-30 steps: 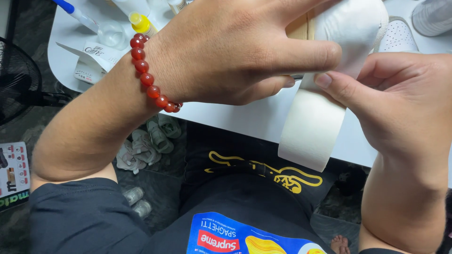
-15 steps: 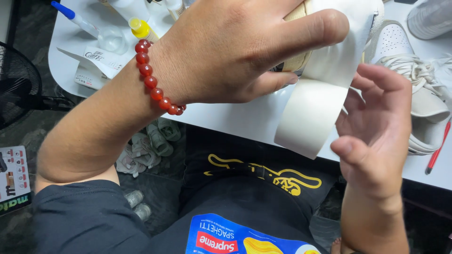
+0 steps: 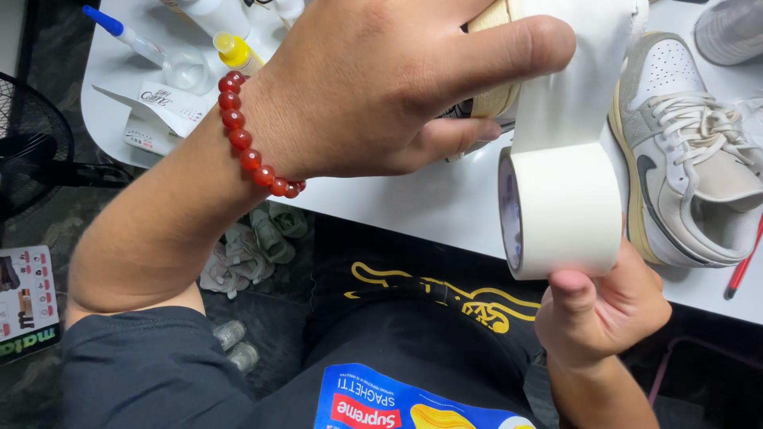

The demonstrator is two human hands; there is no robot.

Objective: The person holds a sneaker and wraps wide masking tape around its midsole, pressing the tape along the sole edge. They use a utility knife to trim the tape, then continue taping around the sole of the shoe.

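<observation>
White tape, wide roll (image 3: 564,210): the fingers of the right hand (image 3: 600,306) are gripping it from below, thumb (image 3: 574,287) pressing on its outer face, so the roll is standing on edge with its hollow core facing left. A strip of tape (image 3: 576,71) is running up from the roll to the left hand (image 3: 397,87), whose fingers are clenching around a pale tan-edged object (image 3: 493,95) above the roll; the thumb (image 3: 509,52) is pinning the strip against it, seemingly keeping it taut. What that object is cannot be told, as the hand is covering most of it.

Red bead bracelet (image 3: 250,139): sitting on the left wrist, left of the roll.

Grey and white sneaker (image 3: 683,159): lying on its side just right of the roll, on the white table (image 3: 429,202) behind it.

Yellow-capped bottle (image 3: 234,52), blue-capped dropper (image 3: 119,32) and a paper slip (image 3: 159,107): resting on the table, far left of the roll.

Red pen (image 3: 743,266): lying at the table's edge, right of the roll.
</observation>
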